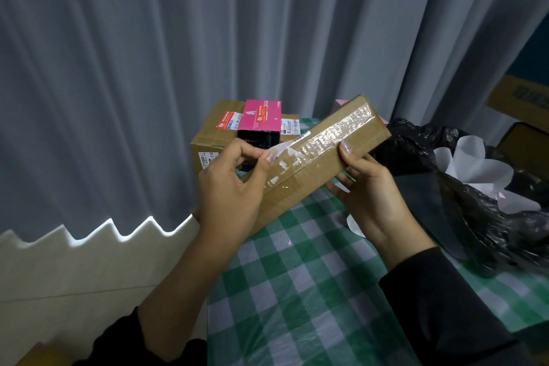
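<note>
I hold a long, flat cardboard box [320, 154] tilted in the air above a table with a green and white checked cloth [297, 282]. Clear shiny tape [329, 135] runs along the box's top face. My left hand [231, 187] pinches a lifted, whitish end of that tape between thumb and fingers near the box's lower left part. My right hand [371, 190] grips the box from underneath and the right side, thumb lying on the top face.
Behind the held box, a larger cardboard carton [208, 140] with labels carries a pink and black box [261, 122]. A black plastic bag [463, 187] with white paper [475, 166] lies at the right. Grey curtains hang behind; more cartons [523, 98] stand far right.
</note>
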